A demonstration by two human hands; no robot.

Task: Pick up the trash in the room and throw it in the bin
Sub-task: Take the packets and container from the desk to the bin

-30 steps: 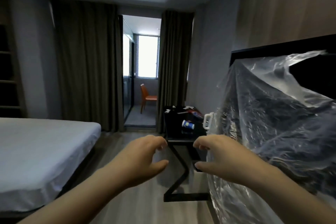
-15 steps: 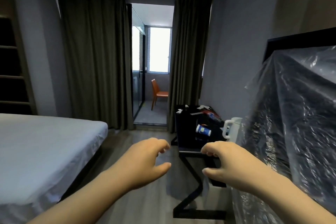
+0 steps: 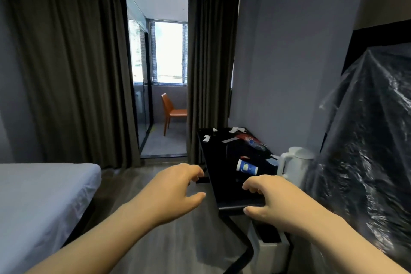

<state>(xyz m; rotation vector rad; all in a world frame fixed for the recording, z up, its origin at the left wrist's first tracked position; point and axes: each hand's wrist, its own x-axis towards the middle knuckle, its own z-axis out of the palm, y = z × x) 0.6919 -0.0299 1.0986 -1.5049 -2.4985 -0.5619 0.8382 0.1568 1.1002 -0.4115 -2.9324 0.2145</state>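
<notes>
A black desk (image 3: pixel 222 162) stands against the right wall with trash on it: a tipped blue-and-white cup (image 3: pixel 246 167), crumpled white paper (image 3: pixel 206 139), more white scraps (image 3: pixel 236 129), and a red-and-blue wrapper (image 3: pixel 250 140). A white bin (image 3: pixel 270 249) with a dark opening sits on the floor under the desk's near end. My left hand (image 3: pixel 178 189) hovers left of the desk, fingers loosely curled, holding nothing. My right hand (image 3: pixel 269 198) hovers over the desk's near corner, also loosely curled and holding nothing.
A white kettle (image 3: pixel 295 164) stands at the desk's right edge. A plastic-wrapped dark object (image 3: pixel 367 140) fills the right side. A bed (image 3: pixel 40 202) lies left. Wood floor runs between them toward curtains and a doorway with an orange chair (image 3: pixel 172 111).
The view has advanced toward the desk, which now looks larger and closer. Both hands stay raised in the same loose pose; the plastic-wrapped object has slid to the right edge.
</notes>
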